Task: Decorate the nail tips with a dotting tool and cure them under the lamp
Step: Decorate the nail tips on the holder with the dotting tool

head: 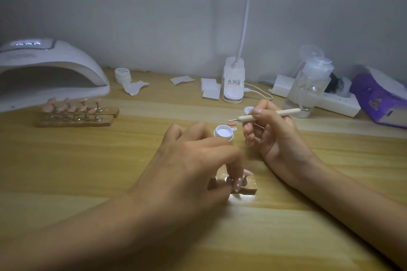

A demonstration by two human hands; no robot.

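1. The dotting tool (268,115) lay nearly level just right of the open pot (223,133) and a little beyond it. Its fine tip pointed left and hung clear of the pot's rim.
2. The right hand (277,136) clamped the tool between thumb and forefinger close behind the metal tip. The pale handle ran out to the right past the knuckles, and the other fingers (250,136) curled under, empty.
3. A loose nail tip (231,123) lay on the table (88,171) just behind the pot, below the tool's tip.
4. On the near side of the pot, the left hand (193,160) curled down over a small wooden stand (246,190), thumb and fingertips closed on it. Blur hid exactly which part they pinched.
5. One pink mounted tip (248,172) showed at the stand's right end, beside the thumb.
6. A small round lid (248,109) sat right of the pot, touching the forefinger in the picture.
7. Well left of the pot stood two wooden racks of pink tips (77,114), and behind them the curing lamp (44,72).
8. Far behind the pot were a closed white jar (122,75), white wipes (210,89) and a desk-lamp base (233,81).
9. Far right of the pot stood a pump bottle (308,88), a power strip (334,102) and a purple box (378,99).
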